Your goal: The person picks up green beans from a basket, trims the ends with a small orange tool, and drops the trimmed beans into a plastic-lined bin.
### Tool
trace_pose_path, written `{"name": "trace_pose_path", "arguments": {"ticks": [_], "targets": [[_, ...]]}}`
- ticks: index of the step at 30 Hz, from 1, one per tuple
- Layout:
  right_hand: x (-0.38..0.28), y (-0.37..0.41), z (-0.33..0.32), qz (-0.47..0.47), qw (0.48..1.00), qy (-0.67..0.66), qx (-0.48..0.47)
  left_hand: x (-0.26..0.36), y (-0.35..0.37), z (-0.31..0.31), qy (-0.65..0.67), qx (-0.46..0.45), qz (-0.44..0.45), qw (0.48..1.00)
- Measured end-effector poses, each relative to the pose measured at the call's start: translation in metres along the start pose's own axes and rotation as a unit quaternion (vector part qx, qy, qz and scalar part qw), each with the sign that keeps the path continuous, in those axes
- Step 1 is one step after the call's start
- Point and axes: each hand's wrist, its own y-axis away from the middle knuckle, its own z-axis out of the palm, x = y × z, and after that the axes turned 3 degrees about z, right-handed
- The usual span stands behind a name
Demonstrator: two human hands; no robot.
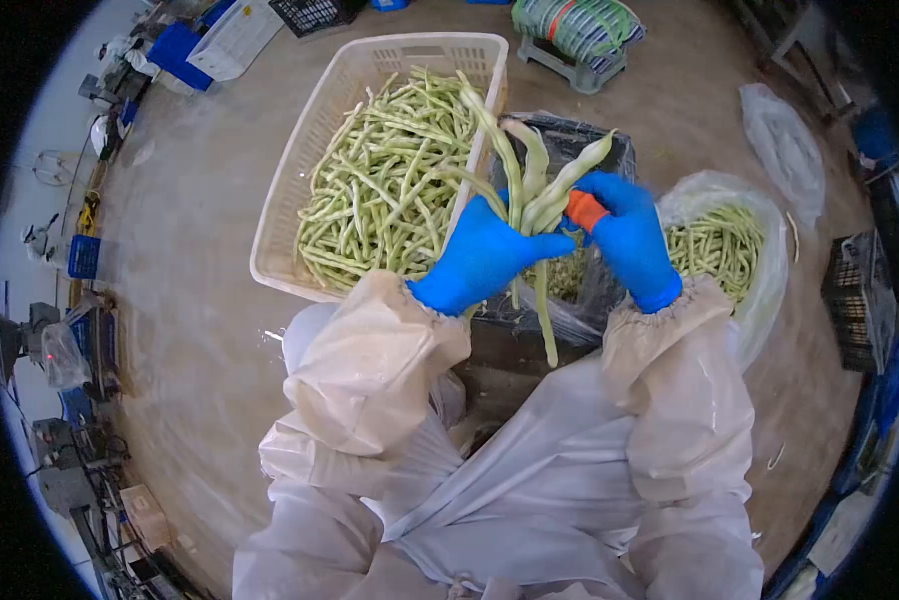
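Note:
My left hand (489, 250), in a blue glove, is closed around a small bunch of green beans (517, 185) whose pale, broad pods fan upward. One long bean hangs below the grip. Beside it, my right hand (624, 235), gloved in blue too, has curled fingers right at the bunch, with an orange piece (584, 210) at the fingertips; I cannot tell what these fingers grip. Both hands are over a dark crate (609, 150) lined with clear plastic, with green scraps (566, 275) inside. To the left stands a white slotted crate (279, 225) heaped with green beans (394, 175).
A clear plastic bag (769, 235) of green beans (719, 250) is at the right, with another plastic bag (781, 150) beyond it. A bundle (579, 30) sits on a low stool (574, 72) at the back. Machinery (64, 440) lines the left wall; a black crate (854, 300) is far right.

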Motion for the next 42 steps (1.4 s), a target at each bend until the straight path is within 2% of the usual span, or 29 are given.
{"name": "trace_pose_path", "arguments": {"ticks": [3, 9, 11, 12, 13, 16, 17, 19, 20, 22, 25, 27, 28, 31, 33, 37, 40, 42], "targets": [[-0.007, -0.001, -0.004, 0.053, 0.998, -0.001, -0.033, -0.003, 0.002, -0.001, 0.008, 0.080, -0.029, 0.996], [0.001, -0.008, -0.016, 0.047, 0.997, 0.027, 0.048, 0.013, -0.009, -0.030, 0.071, 0.139, 0.017, 0.988], [0.006, -0.012, -0.026, 0.048, 0.993, 0.001, 0.107, 0.025, -0.015, -0.056, 0.063, 0.217, 0.014, 0.974], [0.008, -0.014, -0.031, 0.047, 0.990, -0.013, 0.135, 0.024, -0.018, -0.075, 0.074, 0.237, 0.051, 0.967], [0.009, -0.015, -0.034, 0.051, 0.991, -0.007, 0.126, 0.025, -0.021, -0.093, 0.082, 0.258, 0.088, 0.959], [0.020, -0.018, -0.039, 0.060, 0.994, 0.006, 0.093, 0.027, -0.022, -0.136, 0.118, 0.404, 0.110, 0.900], [0.029, -0.018, -0.035, 0.003, 0.988, 0.098, 0.117, 0.026, -0.023, -0.147, 0.128, 0.431, 0.133, 0.883], [0.045, -0.017, -0.025, -0.114, 0.941, 0.275, 0.163, 0.025, -0.020, -0.162, 0.148, 0.481, 0.179, 0.845], [0.050, -0.017, -0.024, -0.099, 0.945, 0.271, 0.154, 0.022, -0.017, -0.166, 0.161, 0.480, 0.167, 0.846], [0.048, -0.019, -0.021, -0.068, 0.952, 0.265, 0.139, 0.019, -0.018, -0.168, 0.221, 0.405, 0.134, 0.877], [0.025, -0.014, -0.015, 0.070, 0.974, 0.199, 0.081, 0.009, -0.024, -0.151, 0.325, 0.276, 0.088, 0.900], [0.026, -0.009, -0.004, -0.014, 0.982, 0.166, 0.091, -0.003, -0.032, -0.138, 0.391, 0.181, 0.053, 0.901], [0.026, -0.008, 0.001, -0.057, 0.982, 0.149, 0.097, -0.003, -0.030, -0.120, 0.382, 0.190, 0.031, 0.904], [0.024, -0.007, 0.004, 0.024, 0.999, 0.040, -0.003, -0.002, -0.028, -0.078, 0.363, 0.146, -0.039, 0.919], [0.024, -0.007, 0.006, 0.028, 0.999, 0.032, -0.007, -0.005, -0.023, -0.056, 0.338, 0.103, -0.107, 0.929], [0.015, -0.011, -0.001, 0.050, 0.999, 0.017, 0.005, -0.009, -0.011, -0.022, 0.284, 0.001, -0.183, 0.941], [0.018, -0.010, -0.002, -0.041, 0.999, 0.005, 0.013, -0.008, -0.009, -0.008, 0.228, -0.050, -0.222, 0.947], [0.017, -0.008, -0.006, -0.071, 0.996, 0.054, -0.010, -0.008, -0.007, -0.007, 0.180, -0.066, -0.234, 0.953]]}}
